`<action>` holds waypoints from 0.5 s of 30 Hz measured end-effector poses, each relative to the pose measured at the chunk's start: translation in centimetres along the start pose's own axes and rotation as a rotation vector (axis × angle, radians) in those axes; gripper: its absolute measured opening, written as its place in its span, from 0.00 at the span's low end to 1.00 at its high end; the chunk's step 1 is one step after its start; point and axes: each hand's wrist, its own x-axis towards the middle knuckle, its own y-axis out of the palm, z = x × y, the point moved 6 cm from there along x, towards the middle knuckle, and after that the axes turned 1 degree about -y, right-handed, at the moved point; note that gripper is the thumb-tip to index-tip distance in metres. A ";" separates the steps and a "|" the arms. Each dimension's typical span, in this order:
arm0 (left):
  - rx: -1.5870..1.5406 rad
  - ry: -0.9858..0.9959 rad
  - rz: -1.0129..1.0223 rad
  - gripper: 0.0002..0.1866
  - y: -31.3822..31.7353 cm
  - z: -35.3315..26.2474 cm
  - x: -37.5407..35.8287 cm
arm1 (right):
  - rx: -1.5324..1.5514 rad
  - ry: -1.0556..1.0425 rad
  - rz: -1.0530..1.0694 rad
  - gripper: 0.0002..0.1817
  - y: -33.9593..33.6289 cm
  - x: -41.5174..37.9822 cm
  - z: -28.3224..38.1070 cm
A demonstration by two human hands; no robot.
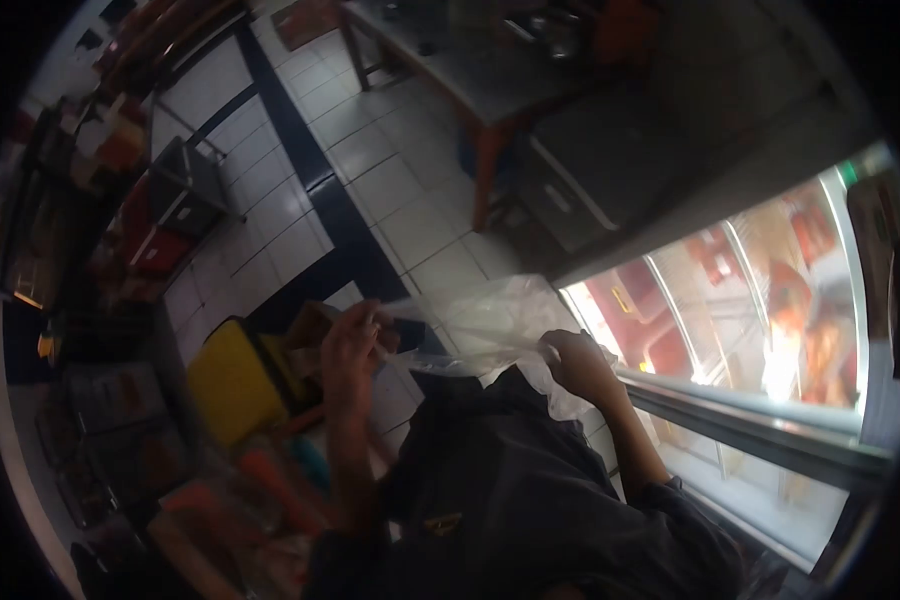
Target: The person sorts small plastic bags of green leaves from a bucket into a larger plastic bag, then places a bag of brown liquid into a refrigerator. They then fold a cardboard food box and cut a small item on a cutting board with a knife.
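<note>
A clear plastic bag (490, 318) stretches between my two hands in front of my dark shirt. On the left, my left hand (352, 345) pinches one edge of it, fingers pressed together and pointing up. My right hand (578, 362) is closed round the bag's other side, where the plastic bunches and hangs down below the fist. Light floor tiles show through the thin film. Close behind my left hand stands a yellow container (232, 385) with a brown cardboard piece (310, 328) beside it.
A lit glass display case (760, 410) with red and orange goods runs along my right. Ahead is a wooden-legged table (450, 75) with metal items. Black and red crates (185, 190) stand at the left, and orange packages (270, 485) lie low by my left arm.
</note>
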 end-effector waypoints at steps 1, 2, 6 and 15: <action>0.121 0.117 -0.051 0.23 -2.3 -1.7 1.7 | 0.001 -0.012 0.023 0.10 0.1 2.9 1.6; 0.247 0.233 -0.099 0.31 -4.3 -3.2 3.4 | 0.051 -0.024 0.074 0.10 0.2 5.8 3.2; 0.561 0.424 0.061 0.52 -6.7 -5.4 11.7 | 0.222 -0.270 0.242 0.15 0.6 17.0 11.0; 0.613 0.072 0.403 0.30 -9.3 -6.5 34.3 | 0.419 -0.026 0.859 0.23 0.6 45.9 23.1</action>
